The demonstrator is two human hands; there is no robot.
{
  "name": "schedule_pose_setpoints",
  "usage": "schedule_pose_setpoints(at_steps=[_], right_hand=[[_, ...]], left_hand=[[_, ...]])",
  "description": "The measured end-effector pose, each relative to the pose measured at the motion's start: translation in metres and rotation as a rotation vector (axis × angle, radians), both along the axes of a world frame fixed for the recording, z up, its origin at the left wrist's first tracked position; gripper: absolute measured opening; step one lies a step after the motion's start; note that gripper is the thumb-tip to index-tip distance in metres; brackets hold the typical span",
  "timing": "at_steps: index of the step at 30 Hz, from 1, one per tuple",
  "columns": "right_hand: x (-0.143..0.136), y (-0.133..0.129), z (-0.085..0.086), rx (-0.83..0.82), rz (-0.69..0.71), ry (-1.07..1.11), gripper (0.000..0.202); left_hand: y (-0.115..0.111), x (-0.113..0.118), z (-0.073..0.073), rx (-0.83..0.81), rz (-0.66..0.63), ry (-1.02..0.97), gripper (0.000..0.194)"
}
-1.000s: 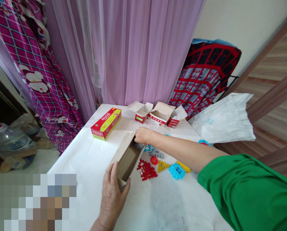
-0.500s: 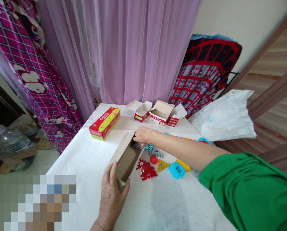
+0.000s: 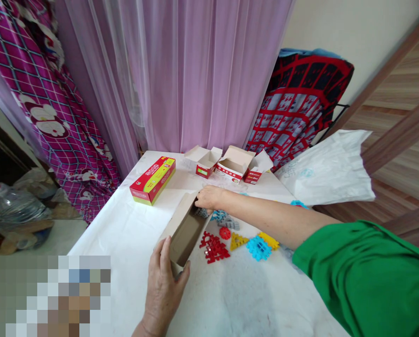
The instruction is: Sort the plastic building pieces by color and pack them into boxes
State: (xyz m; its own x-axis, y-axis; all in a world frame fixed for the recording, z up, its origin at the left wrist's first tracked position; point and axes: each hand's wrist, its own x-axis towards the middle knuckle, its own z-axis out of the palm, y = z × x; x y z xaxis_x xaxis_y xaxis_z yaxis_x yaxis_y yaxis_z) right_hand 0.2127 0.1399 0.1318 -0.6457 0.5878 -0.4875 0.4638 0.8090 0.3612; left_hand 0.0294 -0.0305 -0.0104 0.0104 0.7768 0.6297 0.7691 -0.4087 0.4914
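A long open cardboard box (image 3: 184, 238) with a plain brown inside lies slantwise on the table. My left hand (image 3: 165, 276) grips its near end, thumb on the right side and fingers on the left. At the far end my right hand (image 3: 209, 197) is closed, its fingers curled down into the box; whatever they hold is hidden. Grey toy pieces (image 3: 202, 213) show inside the box just below that hand. Right of the box lie red interlocking plastic pieces (image 3: 214, 248), a small red wheel (image 3: 224, 233), a yellow triangle (image 3: 238, 241) and a blue gear-shaped piece (image 3: 259, 248).
A closed red and yellow box (image 3: 153, 180) stands at the left back. Open small boxes (image 3: 230, 171) line the table's back edge. A white plastic bag (image 3: 328, 168) rests at the right edge, near a cloth-covered chair (image 3: 293, 103). A water bottle (image 3: 16, 201) is at far left.
Both hands and the box stay in almost the same place. My right forearm and green sleeve have shifted very slightly to the right.
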Motion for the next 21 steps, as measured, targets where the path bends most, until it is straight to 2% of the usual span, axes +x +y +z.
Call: schedule_pose_setpoints(at_steps=[8,13,21], right_hand=[[-0.001,-0.003,0.003,-0.042,0.000,0.013,0.025],[0.005,-0.005,0.003,0.014,0.052,0.042,0.019],[0.007,-0.008,-0.011,0.072,0.032,0.109,0.024]], left_hand=[[0.001,0.000,0.000,0.008,-0.005,0.001,0.076],[0.002,-0.002,-0.002,-0.017,0.005,-0.010,0.076],[0.002,-0.002,-0.003,-0.036,0.004,-0.028,0.076]])
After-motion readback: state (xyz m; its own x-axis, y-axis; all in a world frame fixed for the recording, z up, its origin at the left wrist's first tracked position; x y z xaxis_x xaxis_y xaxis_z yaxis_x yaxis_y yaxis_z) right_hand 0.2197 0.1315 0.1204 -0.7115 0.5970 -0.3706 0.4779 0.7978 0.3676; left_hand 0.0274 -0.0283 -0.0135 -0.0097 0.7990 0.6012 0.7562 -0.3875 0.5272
